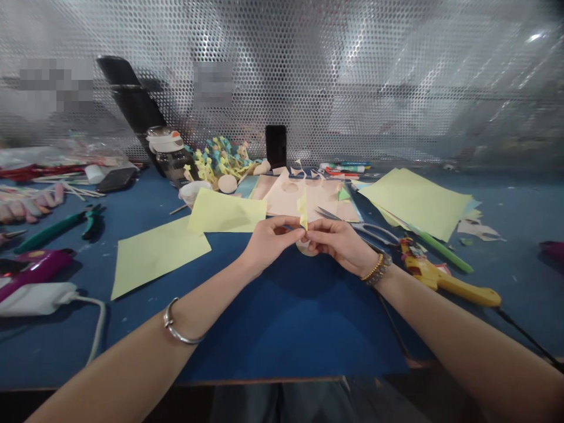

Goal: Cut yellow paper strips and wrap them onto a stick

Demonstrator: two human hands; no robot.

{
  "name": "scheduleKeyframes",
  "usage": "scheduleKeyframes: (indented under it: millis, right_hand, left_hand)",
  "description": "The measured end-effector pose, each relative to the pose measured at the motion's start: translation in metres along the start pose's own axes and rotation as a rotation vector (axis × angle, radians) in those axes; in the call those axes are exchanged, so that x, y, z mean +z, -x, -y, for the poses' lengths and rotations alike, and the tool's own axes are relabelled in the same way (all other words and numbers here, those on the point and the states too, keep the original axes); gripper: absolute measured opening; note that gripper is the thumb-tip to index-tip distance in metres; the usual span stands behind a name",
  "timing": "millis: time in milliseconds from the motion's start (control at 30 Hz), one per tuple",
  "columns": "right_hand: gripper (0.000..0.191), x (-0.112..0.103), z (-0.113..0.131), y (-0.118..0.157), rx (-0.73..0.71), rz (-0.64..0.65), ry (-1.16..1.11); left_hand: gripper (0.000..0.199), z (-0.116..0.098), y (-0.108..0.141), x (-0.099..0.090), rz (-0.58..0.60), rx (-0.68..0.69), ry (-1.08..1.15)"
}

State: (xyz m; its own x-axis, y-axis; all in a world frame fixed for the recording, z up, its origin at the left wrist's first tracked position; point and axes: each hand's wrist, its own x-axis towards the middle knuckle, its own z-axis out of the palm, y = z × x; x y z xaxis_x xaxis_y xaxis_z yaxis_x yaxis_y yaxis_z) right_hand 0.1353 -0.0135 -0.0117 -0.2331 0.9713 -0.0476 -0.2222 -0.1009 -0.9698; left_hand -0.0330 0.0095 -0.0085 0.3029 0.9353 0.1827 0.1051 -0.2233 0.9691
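The left hand (268,244) and right hand (339,247) pinch a small yellow paper piece (302,208) between their fingertips, with scissors (374,231) lying open nearby and a whole yellow sheet (154,258) flat on the bench (291,329).

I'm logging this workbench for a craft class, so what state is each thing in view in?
Left hand: pinching the yellow paper strip
Right hand: pinching the same strip
Yellow paper strip: upright between the fingertips
Scissors: lying down, blades toward the hands
Pale yellow sheet: flat on the blue mat
Black phone: standing upright
Hot glue gun: lying on its side, cord attached
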Motion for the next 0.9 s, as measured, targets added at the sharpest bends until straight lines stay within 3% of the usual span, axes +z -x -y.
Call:
scheduleKeyframes:
  millis: [900]
  right_hand:
    - [0.021,-0.0014,-0.0034,-0.0015,-0.033,0.038,-0.004]
  left_hand:
    - [0.019,-0.0001,0.0019,0.0047,0.024,-0.002,0.06]
